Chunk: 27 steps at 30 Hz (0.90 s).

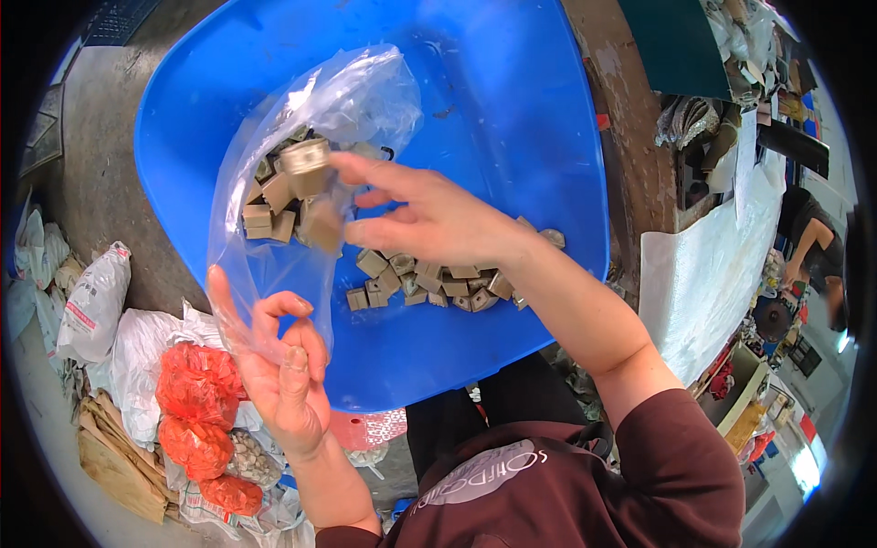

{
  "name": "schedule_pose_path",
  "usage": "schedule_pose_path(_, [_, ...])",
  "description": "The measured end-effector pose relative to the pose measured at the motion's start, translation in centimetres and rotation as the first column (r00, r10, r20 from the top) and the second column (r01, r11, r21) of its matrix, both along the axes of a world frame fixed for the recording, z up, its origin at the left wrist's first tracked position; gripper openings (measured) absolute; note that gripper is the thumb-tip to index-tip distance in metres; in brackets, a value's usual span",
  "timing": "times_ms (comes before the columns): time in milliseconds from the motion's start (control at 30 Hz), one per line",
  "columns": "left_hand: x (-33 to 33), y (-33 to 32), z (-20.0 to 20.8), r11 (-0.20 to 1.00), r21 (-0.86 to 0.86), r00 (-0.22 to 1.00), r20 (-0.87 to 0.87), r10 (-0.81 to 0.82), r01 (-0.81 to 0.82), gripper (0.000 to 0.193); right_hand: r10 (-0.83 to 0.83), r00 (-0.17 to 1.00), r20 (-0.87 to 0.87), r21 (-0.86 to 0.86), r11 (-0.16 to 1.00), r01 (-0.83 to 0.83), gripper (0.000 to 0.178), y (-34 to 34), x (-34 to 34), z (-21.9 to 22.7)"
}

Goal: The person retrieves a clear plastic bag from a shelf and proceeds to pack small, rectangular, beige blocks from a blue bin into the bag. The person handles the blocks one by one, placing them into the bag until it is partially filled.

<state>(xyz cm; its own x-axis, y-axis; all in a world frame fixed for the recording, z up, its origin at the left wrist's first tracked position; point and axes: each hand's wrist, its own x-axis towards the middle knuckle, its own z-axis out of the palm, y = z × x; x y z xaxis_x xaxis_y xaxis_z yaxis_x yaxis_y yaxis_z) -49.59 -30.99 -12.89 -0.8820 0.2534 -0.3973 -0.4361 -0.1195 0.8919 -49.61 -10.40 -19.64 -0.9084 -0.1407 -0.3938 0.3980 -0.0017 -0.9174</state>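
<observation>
Best to spread the clear bag (365,87) wide inside the blue tub (521,110): the left hand (288,393) is at the bag's near edge, grip unclear; the right hand (425,210), fingers apart, is beside beige blocks (278,193).

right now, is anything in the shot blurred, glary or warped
In the head view, a tan block beside the right hand is smeared, probably by motion; in the head view, bright glints streak the clear bag in the blue tub; also in the head view, straight edges bow toward the black rim.
</observation>
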Motion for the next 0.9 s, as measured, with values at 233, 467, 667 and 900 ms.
schedule_pose_path(233, [0.1,-0.5,-0.2,1.0,0.007,1.0,-0.022,-0.017,0.017,0.085,0.248,0.905,0.345,0.637,0.646,-0.42,0.053,2.2,4.4,-7.0])
schedule_pose_path(467, [0.2,-0.8,-0.6,1.0,0.007,1.0,-0.008,-0.019,0.02,0.085,0.237,0.869,0.434,0.475,0.76,-0.445,0.052,1.5,7.7,-13.6])
schedule_pose_path(667, [0.0,-1.1,-0.7,1.0,0.012,1.0,0.005,-0.022,0.022,0.085,-0.258,0.88,0.4,0.199,0.961,0.191,0.038,4.3,7.3,-10.6])
schedule_pose_path(900, [-0.1,-0.8,-0.5,1.0,0.021,1.0,0.011,-0.021,0.021,0.086,-0.124,0.961,0.249,-0.009,0.991,0.13,0.041,0.4,0.0,-0.5])
